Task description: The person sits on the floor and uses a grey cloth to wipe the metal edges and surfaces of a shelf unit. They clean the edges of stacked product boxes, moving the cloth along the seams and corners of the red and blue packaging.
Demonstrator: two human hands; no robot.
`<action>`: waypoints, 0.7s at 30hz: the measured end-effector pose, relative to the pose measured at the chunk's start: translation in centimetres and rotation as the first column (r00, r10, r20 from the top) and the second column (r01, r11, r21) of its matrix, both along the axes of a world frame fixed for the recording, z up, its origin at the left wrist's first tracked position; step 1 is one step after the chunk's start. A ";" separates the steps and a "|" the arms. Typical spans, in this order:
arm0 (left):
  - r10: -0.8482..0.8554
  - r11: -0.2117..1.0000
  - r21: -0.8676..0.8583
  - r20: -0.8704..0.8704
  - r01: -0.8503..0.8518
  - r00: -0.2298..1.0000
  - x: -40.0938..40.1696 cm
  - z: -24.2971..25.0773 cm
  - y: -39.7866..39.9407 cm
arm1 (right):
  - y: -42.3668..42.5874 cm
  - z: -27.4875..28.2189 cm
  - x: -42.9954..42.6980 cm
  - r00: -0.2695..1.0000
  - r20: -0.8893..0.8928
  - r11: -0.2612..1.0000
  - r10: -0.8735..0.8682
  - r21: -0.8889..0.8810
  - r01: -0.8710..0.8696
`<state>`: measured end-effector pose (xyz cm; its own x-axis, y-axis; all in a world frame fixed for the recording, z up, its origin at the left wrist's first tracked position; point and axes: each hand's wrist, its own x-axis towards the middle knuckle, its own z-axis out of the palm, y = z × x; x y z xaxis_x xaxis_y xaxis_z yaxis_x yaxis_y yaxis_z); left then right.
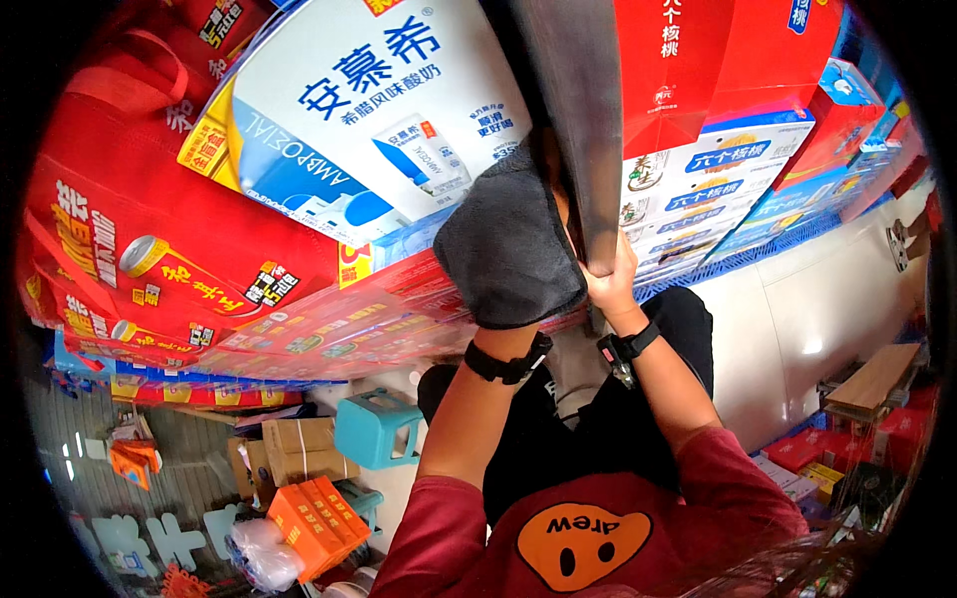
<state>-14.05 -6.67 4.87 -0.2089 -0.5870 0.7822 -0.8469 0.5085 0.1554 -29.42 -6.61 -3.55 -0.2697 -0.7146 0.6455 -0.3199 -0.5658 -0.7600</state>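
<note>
A dark grey cloth or mitt covers my left hand, so its fingers are mostly hidden. It lies against the left side of an upright grey metal post. Lower on the post, my right hand is closed around the edge, with its fingers partly hidden behind. Just left of the cloth stands a large white and blue yogurt carton. Right of the post are a red gift bag and stacked white walnut-drink cartons. Both wrists wear black bands with small devices.
Red drink bags fill the left side. Blue plastic grating edges the right stack. Behind and below are a turquoise stool, a cardboard box, orange boxes and a wooden board. Another person's foot shows far right.
</note>
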 end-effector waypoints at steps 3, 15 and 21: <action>-0.011 0.995 -0.095 0.105 0.022 0.994 1.3 -0.8 0.1 | 0.4 0.4 -0.2 0.999 -0.022 0.999 0.026 0.027 -0.025; 0.221 0.975 0.012 -0.085 -0.221 0.972 7.2 6.9 4.1 | 0.3 0.1 -0.4 0.998 -0.060 0.999 0.033 0.015 -0.032; 0.260 0.942 -0.220 0.000 -0.254 0.966 11.4 7.1 4.5 | 0.1 -0.1 -0.5 0.998 -0.055 1.000 0.027 0.005 -0.027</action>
